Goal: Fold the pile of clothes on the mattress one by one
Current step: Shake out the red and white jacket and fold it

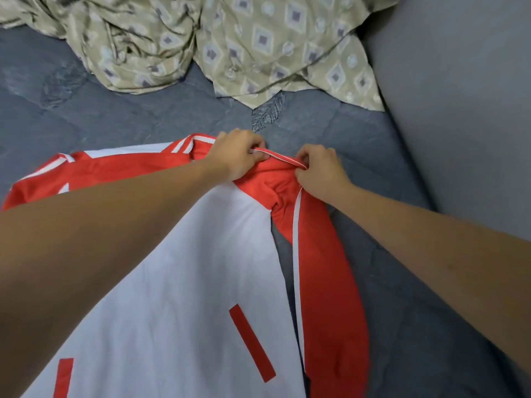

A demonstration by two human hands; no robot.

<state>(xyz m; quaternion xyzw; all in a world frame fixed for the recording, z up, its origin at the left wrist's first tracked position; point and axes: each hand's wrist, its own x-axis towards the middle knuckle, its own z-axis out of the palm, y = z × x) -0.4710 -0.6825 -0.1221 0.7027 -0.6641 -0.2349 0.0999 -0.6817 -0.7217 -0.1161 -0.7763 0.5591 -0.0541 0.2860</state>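
Note:
A red and white jacket lies spread on the dark blue mattress, its white body toward me and its red collar at the far end. One red sleeve with a white stripe runs down the right side, the other stretches off to the left. My left hand pinches the white-edged collar at its left end. My right hand pinches the same collar edge at its right end. Both forearms reach over the jacket.
A crumpled beige patterned cloth lies heaped at the far side of the mattress. A grey wall or padded surface rises along the right. Bare mattress shows between the jacket and the cloth.

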